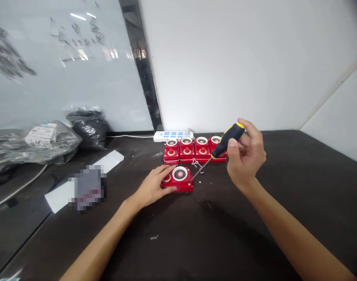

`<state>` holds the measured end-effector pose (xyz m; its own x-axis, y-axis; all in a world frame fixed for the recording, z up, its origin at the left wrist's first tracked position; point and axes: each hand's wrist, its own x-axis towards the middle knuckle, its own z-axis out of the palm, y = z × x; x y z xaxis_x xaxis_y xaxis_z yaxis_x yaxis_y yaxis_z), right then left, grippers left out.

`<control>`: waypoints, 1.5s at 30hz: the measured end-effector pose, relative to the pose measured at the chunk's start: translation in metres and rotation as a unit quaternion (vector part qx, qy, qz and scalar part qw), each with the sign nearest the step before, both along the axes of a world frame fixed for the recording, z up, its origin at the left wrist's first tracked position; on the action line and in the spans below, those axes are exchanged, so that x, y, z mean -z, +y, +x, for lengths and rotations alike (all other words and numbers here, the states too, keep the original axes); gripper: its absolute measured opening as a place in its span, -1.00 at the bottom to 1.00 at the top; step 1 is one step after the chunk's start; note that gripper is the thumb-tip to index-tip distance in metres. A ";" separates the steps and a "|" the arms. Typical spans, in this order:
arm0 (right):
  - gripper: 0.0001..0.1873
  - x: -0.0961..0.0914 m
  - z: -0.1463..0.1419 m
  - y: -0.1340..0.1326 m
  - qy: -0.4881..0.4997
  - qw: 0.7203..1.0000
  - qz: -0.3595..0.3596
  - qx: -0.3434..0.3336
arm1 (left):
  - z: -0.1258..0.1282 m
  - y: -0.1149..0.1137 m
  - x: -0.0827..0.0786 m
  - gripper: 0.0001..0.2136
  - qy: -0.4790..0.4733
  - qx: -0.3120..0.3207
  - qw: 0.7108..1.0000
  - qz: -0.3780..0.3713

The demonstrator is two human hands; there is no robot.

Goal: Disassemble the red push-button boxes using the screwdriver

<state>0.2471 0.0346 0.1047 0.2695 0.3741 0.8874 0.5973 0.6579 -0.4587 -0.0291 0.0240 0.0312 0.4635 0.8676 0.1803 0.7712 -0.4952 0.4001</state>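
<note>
A red alarm box (184, 184) with a white-ringed round speaker lies on the dark table. My left hand (155, 185) is wrapped over its left end, partly covering a second round fitting, and holds it against the tabletop. In my right hand (247, 152) is a screwdriver (228, 139) with a black and yellow handle, slanting down to the left. Its tip meets the box's right side, at or very near a corner screw. Behind stand several similar red alarm boxes (187, 150) in a row, the rightmost partly hidden by the screwdriver.
A white power strip (173, 135) lies behind the row, against the wall. To the left are clear plastic bags (54, 142), a black bagged bundle (86, 127), a white paper strip (112, 158) and a blurred-out item (89, 189). White string (197, 163) lies before the row.
</note>
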 end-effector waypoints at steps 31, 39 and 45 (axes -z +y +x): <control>-0.23 -0.009 -0.012 -0.010 -0.013 0.972 -0.100 -0.211 | 0.013 -0.005 0.019 -0.39 -0.013 -0.012 0.996 0.085; -0.21 -0.008 -0.013 -0.014 -0.032 0.976 -0.102 -0.189 | 0.013 -0.004 0.021 -0.39 -0.016 -0.010 0.997 0.081; -0.17 -0.003 -0.017 -0.011 -0.035 0.979 -0.077 -0.185 | 0.014 -0.004 0.020 -0.39 -0.017 -0.016 0.997 0.076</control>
